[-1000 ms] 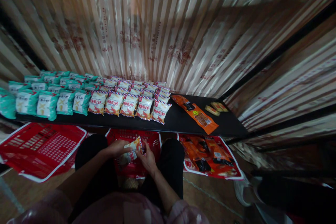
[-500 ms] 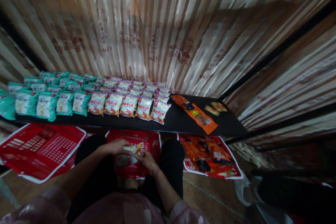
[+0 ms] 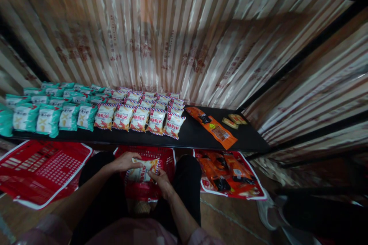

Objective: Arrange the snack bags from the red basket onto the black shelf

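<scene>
Between my knees, above a red basket (image 3: 169, 157), I hold a white and orange snack bag (image 3: 140, 172) with both hands. My left hand (image 3: 126, 162) grips its left end, and my right hand (image 3: 161, 180) has its fingers and thumb on the right end. Red print shows on the bag's face. On the black shelf (image 3: 115, 138) in front stand rows of similar white snack bags (image 3: 139, 118). To their left are rows of teal snack bags (image 3: 48, 118).
Orange packets (image 3: 218, 132) and small yellow packs (image 3: 234, 120) lie on the shelf's right side. A red basket of orange packets (image 3: 227, 172) stands at right, another red basket (image 3: 46, 168) at left. A person's shoe (image 3: 268, 212) is at lower right.
The snack bag has turned so its printed face lies flatter and shows more. Both hands have stayed on it. The view has shifted slightly.
</scene>
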`<move>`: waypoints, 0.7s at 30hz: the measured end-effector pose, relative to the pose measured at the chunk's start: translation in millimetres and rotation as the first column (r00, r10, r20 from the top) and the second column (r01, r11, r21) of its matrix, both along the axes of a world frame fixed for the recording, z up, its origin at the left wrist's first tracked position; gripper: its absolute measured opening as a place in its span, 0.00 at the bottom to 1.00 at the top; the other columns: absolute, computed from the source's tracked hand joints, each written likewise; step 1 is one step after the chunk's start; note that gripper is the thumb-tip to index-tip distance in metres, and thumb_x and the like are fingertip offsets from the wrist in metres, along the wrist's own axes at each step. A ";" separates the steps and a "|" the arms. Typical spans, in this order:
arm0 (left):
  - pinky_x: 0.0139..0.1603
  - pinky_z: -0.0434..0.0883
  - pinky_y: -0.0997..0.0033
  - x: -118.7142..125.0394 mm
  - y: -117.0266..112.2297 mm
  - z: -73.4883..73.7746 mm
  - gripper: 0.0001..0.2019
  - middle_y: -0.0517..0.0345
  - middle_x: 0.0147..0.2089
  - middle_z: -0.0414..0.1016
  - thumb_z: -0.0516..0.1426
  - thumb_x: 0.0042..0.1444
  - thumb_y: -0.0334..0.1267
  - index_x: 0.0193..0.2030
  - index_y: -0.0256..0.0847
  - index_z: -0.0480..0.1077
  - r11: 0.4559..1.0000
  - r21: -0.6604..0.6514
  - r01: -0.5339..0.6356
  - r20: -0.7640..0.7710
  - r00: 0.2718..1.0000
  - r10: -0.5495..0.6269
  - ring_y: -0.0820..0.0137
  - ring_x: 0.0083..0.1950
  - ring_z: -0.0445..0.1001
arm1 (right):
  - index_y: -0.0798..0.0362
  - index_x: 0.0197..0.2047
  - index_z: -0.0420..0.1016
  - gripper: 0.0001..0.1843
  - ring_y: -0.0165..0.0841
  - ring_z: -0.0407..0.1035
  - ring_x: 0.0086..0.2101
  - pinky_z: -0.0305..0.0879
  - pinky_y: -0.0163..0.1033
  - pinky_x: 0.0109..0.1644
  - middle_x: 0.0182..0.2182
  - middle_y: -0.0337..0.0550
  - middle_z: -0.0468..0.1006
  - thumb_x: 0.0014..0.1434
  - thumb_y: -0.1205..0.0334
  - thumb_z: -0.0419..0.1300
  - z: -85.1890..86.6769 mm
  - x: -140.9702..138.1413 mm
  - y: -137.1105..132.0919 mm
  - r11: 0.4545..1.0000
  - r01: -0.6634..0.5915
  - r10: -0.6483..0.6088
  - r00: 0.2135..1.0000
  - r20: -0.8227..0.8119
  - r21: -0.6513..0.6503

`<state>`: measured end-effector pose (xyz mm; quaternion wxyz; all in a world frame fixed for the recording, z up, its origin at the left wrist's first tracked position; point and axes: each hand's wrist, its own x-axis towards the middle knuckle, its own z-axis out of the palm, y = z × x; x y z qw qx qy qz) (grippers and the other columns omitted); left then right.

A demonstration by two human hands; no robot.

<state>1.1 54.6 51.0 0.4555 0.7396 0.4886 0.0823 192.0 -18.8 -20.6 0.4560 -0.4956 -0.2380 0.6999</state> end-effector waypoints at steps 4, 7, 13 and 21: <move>0.45 0.66 0.71 -3.4 0.9 -7.4 0.23 0.54 0.46 0.76 0.57 0.47 0.53 0.45 0.40 0.72 0.997 0.022 -0.069 0.075 0.995 0.067 0.64 0.45 0.73 | 0.55 0.36 0.75 0.28 0.36 0.74 0.28 0.68 0.40 0.36 0.25 0.41 0.78 0.30 0.51 0.72 0.1 -0.2 0.2 0.999 0.032 -0.032 0.999 -0.004 -0.016; 0.42 0.68 0.70 -2.5 0.6 -10.9 0.25 0.53 0.43 0.77 0.56 0.46 0.55 0.45 0.38 0.71 0.986 -0.077 -0.145 0.193 0.968 0.158 0.64 0.42 0.74 | 0.55 0.37 0.74 0.29 0.35 0.74 0.28 0.68 0.39 0.37 0.26 0.41 0.78 0.31 0.50 0.72 2.6 0.1 0.4 0.996 0.075 -0.075 0.997 -0.015 -0.040; 0.43 0.70 0.66 9.1 -5.8 -4.4 0.31 0.51 0.42 0.77 0.58 0.40 0.60 0.44 0.36 0.71 0.919 -0.338 -0.205 0.391 0.857 0.335 0.61 0.44 0.74 | 0.55 0.39 0.73 0.31 0.36 0.74 0.32 0.69 0.39 0.36 0.29 0.44 0.79 0.32 0.49 0.71 3.0 -4.3 0.3 0.987 0.155 -0.160 0.979 -0.125 -0.049; 0.47 0.70 0.64 20.6 -16.2 -5.3 0.31 0.52 0.41 0.78 0.60 0.40 0.59 0.45 0.37 0.71 0.879 -0.365 -0.308 0.450 0.768 0.456 0.59 0.45 0.75 | 0.53 0.40 0.74 0.30 0.39 0.75 0.33 0.69 0.39 0.32 0.30 0.44 0.80 0.33 0.48 0.71 12.3 -12.7 3.3 0.969 0.219 -0.238 0.950 -0.204 -0.110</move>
